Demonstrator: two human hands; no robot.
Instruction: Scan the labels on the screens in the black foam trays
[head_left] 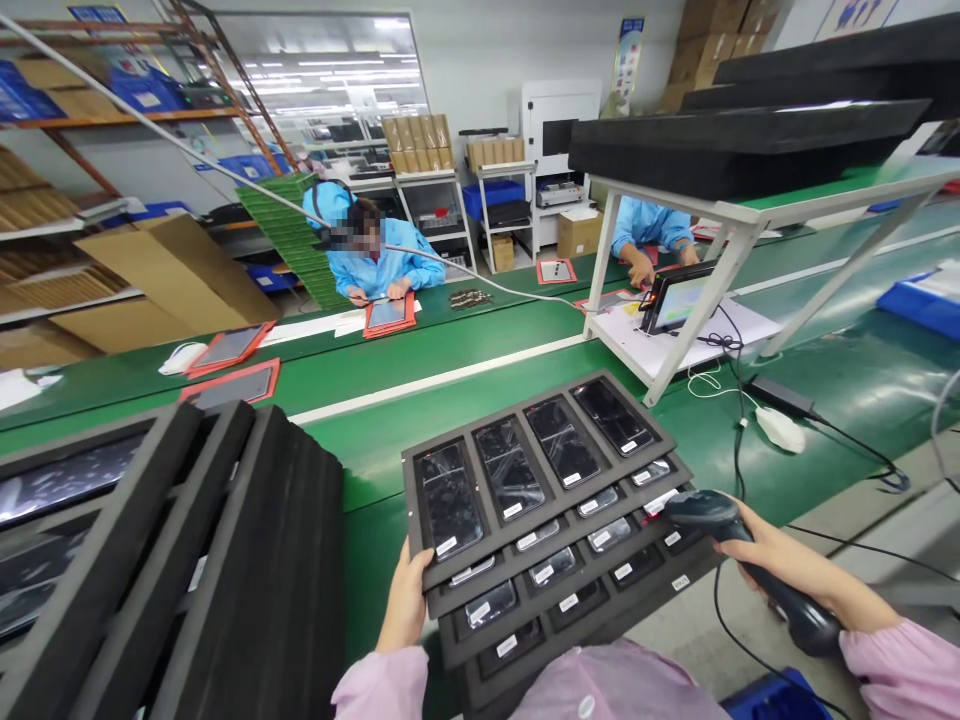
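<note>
My right hand [776,550] is wrapped around the handle of a black corded barcode scanner [703,510]. The scanner's head points at a white label [660,501] on the right end of a lower tray. Several black foam trays [481,490] lie stacked like steps in front of me, each holding dark phone-like screens [566,440] with small white labels. With its thumb on top, my left hand [407,595] grips the near left corner of the uppermost tray. Lower trays are mostly covered, with only their near edges showing.
Left stands a tall stack of foam trays [285,520]. Right are a white-legged stand [697,300] with a small monitor [679,298], a white mouse [780,429] and loose cables. Across the green bench [480,345], two people in blue work beside red-edged pads [388,312].
</note>
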